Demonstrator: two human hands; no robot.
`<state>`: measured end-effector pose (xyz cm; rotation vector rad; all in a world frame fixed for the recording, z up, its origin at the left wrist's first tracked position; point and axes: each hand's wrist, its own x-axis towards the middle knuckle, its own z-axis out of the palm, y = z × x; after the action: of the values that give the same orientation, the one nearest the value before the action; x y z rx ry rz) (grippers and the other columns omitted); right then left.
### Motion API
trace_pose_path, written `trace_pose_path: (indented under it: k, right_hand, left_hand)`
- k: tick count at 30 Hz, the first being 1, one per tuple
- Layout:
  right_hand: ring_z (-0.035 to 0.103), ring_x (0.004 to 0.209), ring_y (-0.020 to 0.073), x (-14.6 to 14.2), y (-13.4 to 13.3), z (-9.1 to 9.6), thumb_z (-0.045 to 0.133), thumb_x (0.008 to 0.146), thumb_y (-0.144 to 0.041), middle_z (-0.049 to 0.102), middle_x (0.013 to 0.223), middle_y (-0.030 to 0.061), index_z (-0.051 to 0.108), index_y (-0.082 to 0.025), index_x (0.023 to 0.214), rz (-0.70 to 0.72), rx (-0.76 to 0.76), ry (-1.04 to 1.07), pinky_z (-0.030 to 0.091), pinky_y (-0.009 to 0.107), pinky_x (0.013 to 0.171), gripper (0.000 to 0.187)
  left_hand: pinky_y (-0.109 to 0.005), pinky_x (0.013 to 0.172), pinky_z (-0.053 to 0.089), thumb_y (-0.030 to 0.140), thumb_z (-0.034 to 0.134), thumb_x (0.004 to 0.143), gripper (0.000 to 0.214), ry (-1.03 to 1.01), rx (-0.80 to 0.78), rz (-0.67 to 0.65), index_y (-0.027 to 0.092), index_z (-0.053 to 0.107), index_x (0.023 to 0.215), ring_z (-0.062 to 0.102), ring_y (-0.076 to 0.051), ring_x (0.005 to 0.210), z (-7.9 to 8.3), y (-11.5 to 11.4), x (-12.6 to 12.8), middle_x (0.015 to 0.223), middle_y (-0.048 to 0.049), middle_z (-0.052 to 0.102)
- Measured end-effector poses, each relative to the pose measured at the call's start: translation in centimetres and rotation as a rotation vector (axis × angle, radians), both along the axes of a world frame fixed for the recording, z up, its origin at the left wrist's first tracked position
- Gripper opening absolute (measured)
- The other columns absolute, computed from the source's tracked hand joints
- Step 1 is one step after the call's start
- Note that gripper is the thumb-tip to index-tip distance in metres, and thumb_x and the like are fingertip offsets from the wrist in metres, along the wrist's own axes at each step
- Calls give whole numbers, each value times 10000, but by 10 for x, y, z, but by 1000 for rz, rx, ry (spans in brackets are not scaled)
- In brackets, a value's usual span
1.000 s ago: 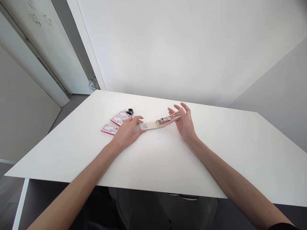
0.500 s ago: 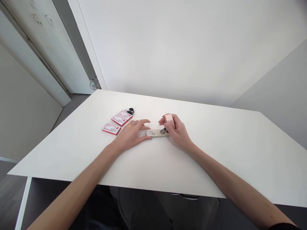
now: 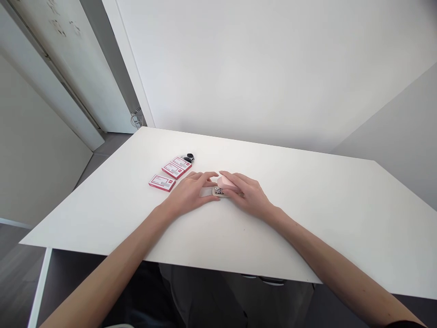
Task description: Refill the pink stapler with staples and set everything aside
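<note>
Near the middle of the white table [image 3: 307, 218] sits a small pink and beige stapler [image 3: 223, 183], lying flat with both hands on it. The right hand [image 3: 248, 195] is closed down over the pink top, palm down, fingers lying along its length. Looks to me like that's about pressing the top flat against the base. The thumb is hidden, so I can't tell if it wraps the side.

The left hand [image 3: 191, 193] is spread flat on the table, fingers apart and gripping nothing. Its fingertips are right up against the stapler's free end. My guess is it's a stop, so the thing doesn't skate sideways under the push.

Long axis runs pretty much left to right across the table, maybe angled a touch away from the person at the left. The end with the dark patterned sticker points left at the left hand, and the other end is buried under the right palm. Can't tell which end is the mouth.

Off to the left, well apart, are a few red and white boxes [image 3: 162, 182] and a small black thing [image 3: 189, 158] behind them. They look parked out of the way but within reach.
</note>
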<state>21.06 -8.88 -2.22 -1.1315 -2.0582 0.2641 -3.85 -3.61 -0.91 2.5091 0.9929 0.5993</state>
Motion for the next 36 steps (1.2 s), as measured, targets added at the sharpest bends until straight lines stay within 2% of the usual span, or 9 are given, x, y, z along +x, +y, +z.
trace_pose_path:
  k: [7,12,14,17,20,22,24,29,36]
  right_hand:
    - [757,956,242,2,1,0,545,1103,-417,786,1189,56,498,-372,1607,14,24,-56,630,390,793,508]
    - [761,1187,297,2,2,-4,566,1087,-456,744,1409,62,542,-372,1581,-90,-24,18,658,440,931,501]
    - [733,1264,308,4,4,-6,548,1095,-436,714,1463,67,498,-369,1616,-127,-28,63,644,474,1003,528]
    - [630,1426,305,7,9,-9,483,1116,-374,608,1597,65,344,-382,1700,-116,-40,99,577,535,1136,601]
    - [435,1598,285,9,11,-11,445,1117,-317,422,1743,42,243,-382,1736,-81,-56,103,457,567,1270,654]
    - [320,1657,273,9,11,-11,450,1107,-290,319,1793,28,207,-375,1747,-64,-59,106,388,566,1322,690]
    - [252,1681,272,8,9,-11,482,1090,-280,250,1817,20,181,-378,1752,-57,-63,110,354,574,1341,734]
    - [233,1686,291,5,6,-8,549,1053,-275,197,1831,26,152,-386,1752,-70,-65,106,345,608,1337,811]
    - [262,1677,296,6,8,-9,545,1057,-291,248,1818,45,190,-358,1747,-109,-96,124,322,594,1349,779]
  left_hand:
    - [-492,1111,487,619,684,980,585,7,7,-12,287,538,1439,644,-318,1330,1,0,1,1311,-36,796]
    - [-500,1130,490,545,541,1058,437,18,45,40,278,575,1403,637,-309,1338,2,1,0,1369,-57,758]
    - [-494,1139,488,489,518,1067,387,2,90,68,268,593,1376,632,-299,1337,2,1,0,1389,-68,734]
    - [-511,1162,458,402,502,1067,326,-20,185,141,255,605,1339,618,-302,1326,1,3,-1,1344,-87,725]
    - [-571,1162,417,318,490,1048,294,-30,280,341,235,620,1297,578,-351,1332,-1,7,-2,1322,-133,703]
    - [-614,1156,390,299,516,1021,296,-16,323,477,222,630,1283,526,-397,1370,-3,10,-4,1377,-167,664]
    - [-642,1172,356,307,547,999,328,4,354,549,209,629,1301,464,-432,1432,-4,12,-5,1469,-194,602]
    - [-667,1239,271,334,528,1003,437,34,356,532,193,586,1412,353,-438,1556,-7,15,-6,1626,-211,487]
    - [-642,1275,230,334,431,1044,501,131,389,461,174,571,1498,330,-420,1605,-5,19,-6,1576,-169,591]
